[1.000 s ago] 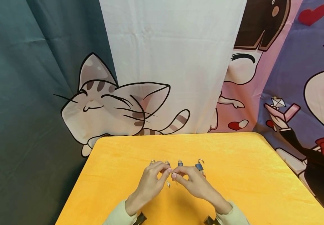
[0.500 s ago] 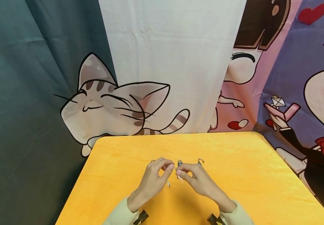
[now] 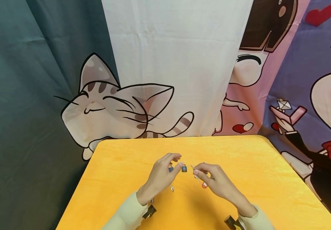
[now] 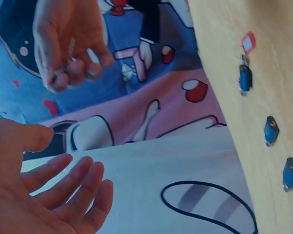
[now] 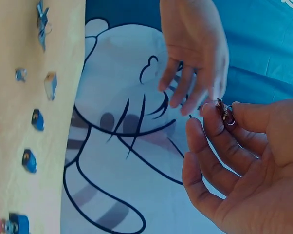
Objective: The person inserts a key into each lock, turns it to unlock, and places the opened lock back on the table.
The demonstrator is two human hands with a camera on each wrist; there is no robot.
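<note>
My right hand (image 3: pixel 218 181) pinches a small ring of keys (image 5: pixel 226 115) between thumb and fingertips, above the table. Close by on the left, my left hand (image 3: pixel 160 174) is apart from it, fingers loosely spread, holding nothing. Between the hands, a blue padlock (image 3: pixel 184 168) lies on the table. Another blue padlock (image 3: pixel 170 168) is partly hidden by my left hand. Under my right hand in the head view is a red and white tag (image 3: pixel 204 185); the left wrist view shows this tag attached to a blue padlock (image 4: pixel 245 79).
Small silver keys (image 3: pixel 172 188) lie in front of the padlocks on the yellow table (image 3: pixel 119 179). More keys (image 5: pixel 42 24) and a small block-like object (image 5: pixel 51 86) appear in the right wrist view. A printed cartoon curtain (image 3: pixel 177 64) hangs behind the table.
Both hands were together at the fingertips; now they have parted, the right one moving right with the keys. My left hand has let go, and its fingers have opened.
</note>
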